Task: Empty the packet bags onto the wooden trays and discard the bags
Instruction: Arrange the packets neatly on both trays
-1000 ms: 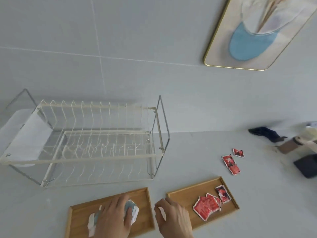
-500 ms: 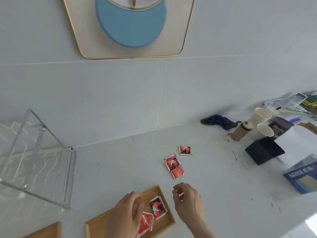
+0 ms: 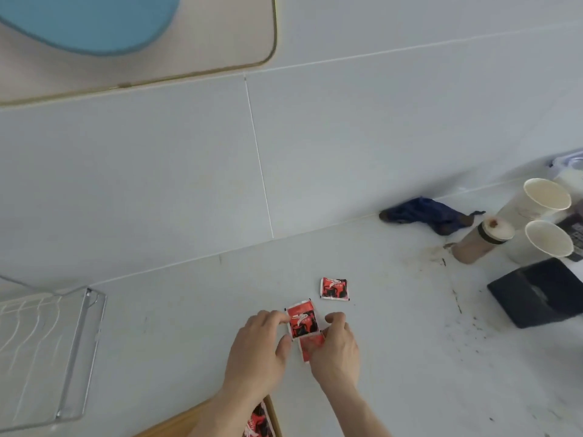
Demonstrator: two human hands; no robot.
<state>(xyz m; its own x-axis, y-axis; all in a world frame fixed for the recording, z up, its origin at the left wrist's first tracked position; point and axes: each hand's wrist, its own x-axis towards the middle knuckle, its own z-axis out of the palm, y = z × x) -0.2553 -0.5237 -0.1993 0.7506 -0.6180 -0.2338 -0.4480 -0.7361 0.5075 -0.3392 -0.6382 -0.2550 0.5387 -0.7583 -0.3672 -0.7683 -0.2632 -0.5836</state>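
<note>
Two red packets lie end to end on the white counter: the upper packet (image 3: 302,323) and the lower packet (image 3: 310,346). My left hand (image 3: 258,351) pinches the upper one's left edge with finger and thumb. My right hand (image 3: 336,351) closes on the pair from the right, its thumb on the lower packet. A third red packet (image 3: 334,288) lies apart, a little farther back and to the right. At the bottom edge, a corner of a wooden tray (image 3: 189,425) shows beside my left forearm, with red packets (image 3: 259,421) on it.
A wire dish rack (image 3: 47,351) stands at the left. At the back right are a dark blue cloth (image 3: 426,214), a lidded brown cup (image 3: 479,242), two paper cups (image 3: 547,238) and a black box (image 3: 536,291). Dark crumbs speckle the counter there.
The view has swung right and closer. Both hands left the tray and moved forward to the two red packets on the counter, closing on them.
</note>
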